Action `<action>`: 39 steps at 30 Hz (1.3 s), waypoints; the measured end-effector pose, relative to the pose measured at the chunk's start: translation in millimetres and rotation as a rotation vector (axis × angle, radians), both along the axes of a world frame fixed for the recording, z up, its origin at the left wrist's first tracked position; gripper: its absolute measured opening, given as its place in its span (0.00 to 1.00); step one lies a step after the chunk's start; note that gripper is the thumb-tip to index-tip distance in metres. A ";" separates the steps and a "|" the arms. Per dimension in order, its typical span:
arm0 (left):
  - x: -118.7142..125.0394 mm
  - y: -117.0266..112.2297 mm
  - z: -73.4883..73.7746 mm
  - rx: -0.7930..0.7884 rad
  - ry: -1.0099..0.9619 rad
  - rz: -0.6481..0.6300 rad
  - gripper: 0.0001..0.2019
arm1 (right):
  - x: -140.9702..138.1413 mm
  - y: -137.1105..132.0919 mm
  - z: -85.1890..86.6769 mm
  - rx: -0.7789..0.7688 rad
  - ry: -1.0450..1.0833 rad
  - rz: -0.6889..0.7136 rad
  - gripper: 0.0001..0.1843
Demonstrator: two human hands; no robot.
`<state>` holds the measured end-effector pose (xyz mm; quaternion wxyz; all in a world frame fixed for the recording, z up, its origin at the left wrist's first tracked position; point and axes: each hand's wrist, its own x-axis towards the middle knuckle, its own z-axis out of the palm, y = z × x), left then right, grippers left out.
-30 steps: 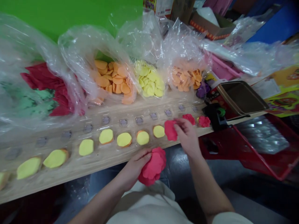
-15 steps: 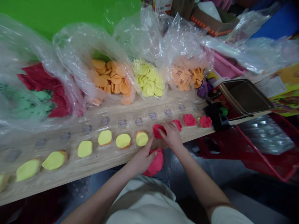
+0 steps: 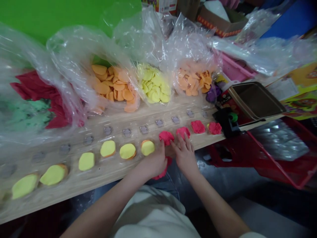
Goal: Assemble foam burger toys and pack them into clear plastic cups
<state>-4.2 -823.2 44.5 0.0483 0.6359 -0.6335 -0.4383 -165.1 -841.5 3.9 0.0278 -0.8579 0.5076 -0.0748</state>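
Note:
My left hand [image 3: 156,162] is closed round soft red flower-shaped pieces [image 3: 162,174], partly hidden beneath it at the table's front edge. Its index finger reaches up to a red flower-shaped piece [image 3: 165,137] lying in the row. Close by, my right hand [image 3: 185,155] has its fingers apart. Its fingertips are at that piece and at a second red piece [image 3: 183,132] to the right. Left of my hands, yellow pieces sit on orange ones, the nearest yellow piece [image 3: 148,148] being beside my left wrist.
Behind the row, clear plastic bags hold orange pieces [image 3: 120,86], yellow pieces [image 3: 155,85] and red cloth-like pieces [image 3: 41,87]. Small grey parts [image 3: 144,129] line the wooden table [image 3: 109,172]. At right are a black device [image 3: 226,122], a brown tray [image 3: 257,99] and a red crate [image 3: 279,165].
My right hand has drawn back from the red piece, its fingers now spread. My left index finger now reaches that piece. The view has shifted slightly.

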 end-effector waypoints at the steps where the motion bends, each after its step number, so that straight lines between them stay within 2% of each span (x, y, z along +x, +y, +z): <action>1: -0.6 0.3 3.5 -0.011 -0.043 -0.039 0.35 | 0.7 -1.9 2.5 -0.002 -0.004 0.005 0.27; 6: -1.4 7.9 17.8 -0.047 -0.213 -0.165 0.34 | 1.3 -4.2 10.1 0.042 -0.008 0.099 0.26; 10: -2.3 6.6 9.1 -0.083 -0.259 -0.195 0.34 | 1.5 -7.2 8.2 0.042 -0.005 0.112 0.25; 15: -3.0 -1.5 -6.2 -0.012 -0.148 -0.159 0.35 | -3.3 -7.6 7.8 -0.027 -0.036 0.125 0.25; 19: 1.2 6.3 2.2 -0.071 -0.072 -0.108 0.34 | -3.9 -6.4 8.4 -0.027 -0.050 0.105 0.24; 22: 10.8 18.4 8.6 -0.104 0.115 0.072 0.30 | 1.1 -12.5 10.9 -0.061 -0.100 0.072 0.28; 24: 20.1 25.8 8.6 -0.105 0.307 0.269 0.24 | 6.2 -17.6 14.2 -0.049 -0.152 0.071 0.28; 26: 30.2 32.2 7.5 -0.019 0.570 0.485 0.20 | 12.1 -19.8 18.3 0.005 -0.257 0.050 0.26; 28: 39.8 38.2 8.1 0.160 0.882 0.666 0.18 | 19.2 -17.2 22.0 0.154 -0.424 0.005 0.21; 31: 51.2 46.5 13.1 0.412 1.242 0.771 0.20 | 32.4 -7.4 25.6 0.574 -0.720 -0.025 0.17; 33: 56.1 50.8 16.3 0.481 1.334 0.781 0.22 | 41.4 -1.5 27.7 0.732 -0.880 -0.084 0.13; 37: 60.3 56.6 15.5 0.461 1.311 0.878 0.15 | 52.5 3.6 35.5 0.662 -1.080 -0.216 0.10; 39: 60.6 58.8 11.5 0.409 1.264 0.913 0.12 | 54.8 4.2 39.6 0.738 -1.200 -0.236 0.09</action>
